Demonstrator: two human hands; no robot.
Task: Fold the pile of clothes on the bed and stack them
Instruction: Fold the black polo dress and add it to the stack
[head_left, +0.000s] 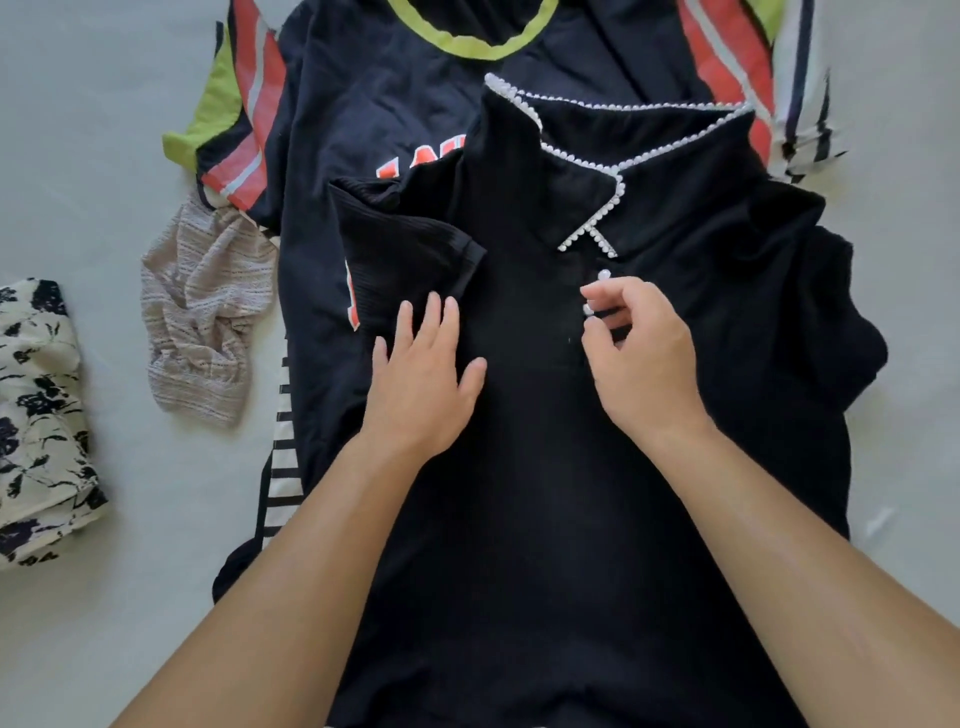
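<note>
A black collared top (545, 467) with white bead trim on its collar lies spread face up over the pile, its short left sleeve (405, 249) folded inward. My left hand (423, 374) rests flat on its chest with straight fingers. My right hand (641, 353) pinches the front placket at a white button (589, 310), just below another white button (604, 274). Under it lies a dark navy jersey (374, 104) with a lime neckline and orange-white stripes.
A crumpled beige knit garment (208, 322) lies left of the pile. A white top with a dark floral print (41, 415) sits at the far left. A black-and-white striped piece (283, 467) peeks out from below. The pale bed sheet (104, 130) surrounds everything.
</note>
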